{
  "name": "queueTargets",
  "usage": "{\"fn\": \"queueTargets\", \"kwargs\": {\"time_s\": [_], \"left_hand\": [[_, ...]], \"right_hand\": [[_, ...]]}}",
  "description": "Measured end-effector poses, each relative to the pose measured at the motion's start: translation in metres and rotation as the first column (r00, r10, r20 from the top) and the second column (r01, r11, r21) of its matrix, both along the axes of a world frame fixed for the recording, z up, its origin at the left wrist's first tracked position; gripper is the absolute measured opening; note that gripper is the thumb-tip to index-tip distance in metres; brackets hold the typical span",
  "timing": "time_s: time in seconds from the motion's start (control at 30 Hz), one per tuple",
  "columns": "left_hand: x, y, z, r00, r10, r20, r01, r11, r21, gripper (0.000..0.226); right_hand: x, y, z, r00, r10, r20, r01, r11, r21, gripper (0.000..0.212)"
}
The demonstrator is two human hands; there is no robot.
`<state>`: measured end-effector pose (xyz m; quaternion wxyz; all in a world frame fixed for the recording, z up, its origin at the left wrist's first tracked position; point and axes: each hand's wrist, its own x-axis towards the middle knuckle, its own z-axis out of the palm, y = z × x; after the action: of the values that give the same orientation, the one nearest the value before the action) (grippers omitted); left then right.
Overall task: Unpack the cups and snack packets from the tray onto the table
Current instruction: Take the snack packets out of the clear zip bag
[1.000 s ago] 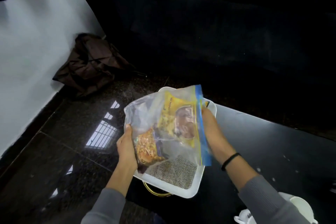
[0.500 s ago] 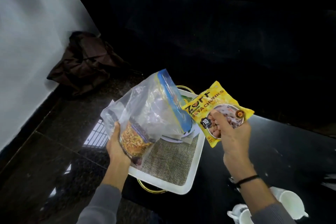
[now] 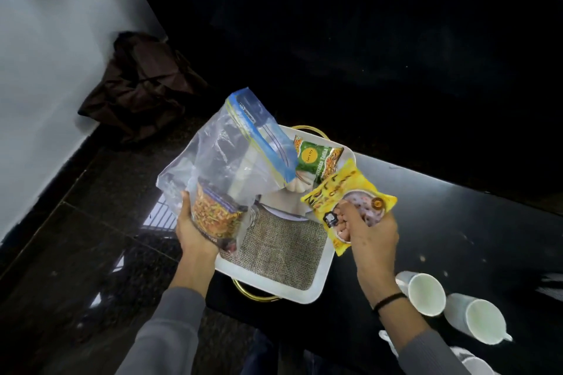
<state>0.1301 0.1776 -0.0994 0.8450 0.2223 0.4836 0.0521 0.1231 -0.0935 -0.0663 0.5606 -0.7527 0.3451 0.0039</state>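
Observation:
My left hand (image 3: 195,231) grips the bottom of a clear zip bag (image 3: 231,158) with a blue seal, held above the left side of the white tray (image 3: 316,286). An orange snack packet (image 3: 213,216) sits inside the bag. My right hand (image 3: 371,234) holds a yellow snack packet (image 3: 347,195) over the tray's right edge. A green snack packet (image 3: 316,158) lies at the tray's far end beside a white cup (image 3: 301,183) partly hidden by the bag. Two white cups (image 3: 425,294) (image 3: 481,324) lie on their sides on the black table (image 3: 457,222) at the right.
The tray has a burlap liner (image 3: 283,250) and gold handles (image 3: 253,294), and it overhangs the table's left edge. A crumpled brown cloth (image 3: 140,85) lies on the dark floor by the white wall. More white cups show at the bottom right corner (image 3: 475,365).
My right hand pulled the yellow packet out of the zip bag and carried it right, then lowered it a little. The left hand tilted the bag away, uncovering the green packet.

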Motion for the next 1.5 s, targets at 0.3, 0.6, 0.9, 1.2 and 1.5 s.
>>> {"fn": "queueTargets", "kwargs": {"time_s": [0.3, 0.6, 0.9, 1.2, 1.5], "left_hand": [[0.0, 0.006, 0.004, 0.996, -0.074, 0.043, 0.073, 0.997, 0.008, 0.052], [-0.003, 0.004, -0.005, 0.985, -0.136, -0.107, 0.149, 0.981, 0.122, 0.072], [-0.002, -0.002, 0.002, 0.972, -0.127, -0.196, 0.176, 0.95, 0.257, 0.092], [0.007, -0.011, 0.005, 0.942, -0.296, -0.156, 0.333, 0.877, 0.346, 0.08], [0.023, -0.033, 0.016, 0.909, -0.371, -0.188, 0.416, 0.813, 0.407, 0.044]], "right_hand": [[0.035, 0.027, -0.039, 0.937, 0.338, -0.088, -0.298, 0.905, 0.303, 0.031], [0.041, 0.006, -0.045, 0.979, 0.166, -0.121, -0.146, 0.976, 0.159, 0.031], [0.059, 0.015, 0.025, 0.918, 0.196, 0.345, -0.288, 0.927, 0.241, 0.016], [0.067, 0.037, 0.038, 0.584, 0.803, 0.121, -0.786, 0.521, 0.332, 0.022], [0.054, 0.051, 0.045, 0.55, 0.835, -0.004, -0.777, 0.513, 0.366, 0.016]]}}
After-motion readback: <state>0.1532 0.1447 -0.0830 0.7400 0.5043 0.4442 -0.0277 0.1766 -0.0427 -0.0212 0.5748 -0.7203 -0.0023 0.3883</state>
